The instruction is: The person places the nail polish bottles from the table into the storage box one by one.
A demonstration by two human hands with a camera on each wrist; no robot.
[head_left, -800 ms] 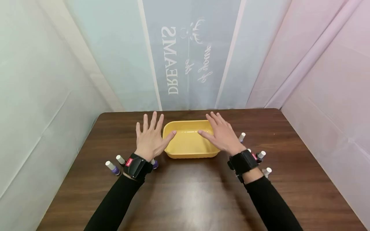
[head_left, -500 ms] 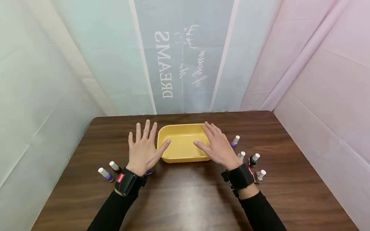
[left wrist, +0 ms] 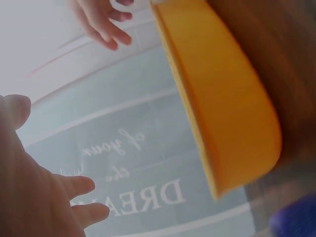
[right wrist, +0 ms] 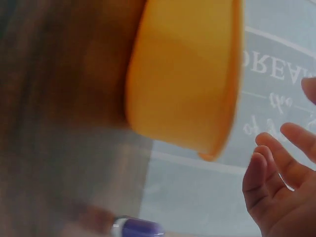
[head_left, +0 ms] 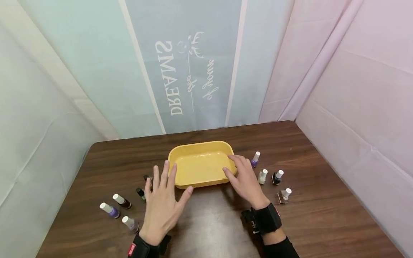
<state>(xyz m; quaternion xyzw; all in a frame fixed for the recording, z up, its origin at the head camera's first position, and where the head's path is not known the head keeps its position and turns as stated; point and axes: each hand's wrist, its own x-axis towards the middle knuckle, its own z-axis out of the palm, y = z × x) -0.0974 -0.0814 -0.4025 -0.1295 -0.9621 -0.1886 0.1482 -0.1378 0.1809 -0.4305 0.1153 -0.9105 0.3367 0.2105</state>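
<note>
A yellow rectangular tray (head_left: 201,184) stands on the dark wooden table. My left hand (head_left: 162,204) is raised with its fingers spread, near the tray's front left corner, and holds nothing. Over the tray's right end, my right hand (head_left: 246,181) has its fingers loosely bent and nothing between them. In the left wrist view the tray's side wall (left wrist: 222,98) is upright beside the left hand (left wrist: 39,192). The right wrist view has the right hand (right wrist: 286,182) apart from the tray (right wrist: 182,74), with a purple nail polish bottle (right wrist: 140,227) below.
Right of the tray stand nail polish bottles: purple (head_left: 255,160), whitish (head_left: 262,177), dark (head_left: 277,177) and clear-looking (head_left: 284,196). On the left are a purple one (head_left: 109,210), a dark red one (head_left: 122,201), a greyish one (head_left: 130,224) and black-capped ones (head_left: 140,193). Curtains (head_left: 193,71) enclose the table.
Both hands have drawn back toward the person, the left one more. Bottles earlier hidden behind the wrists now show. The camera view has tilted and shifted.
</note>
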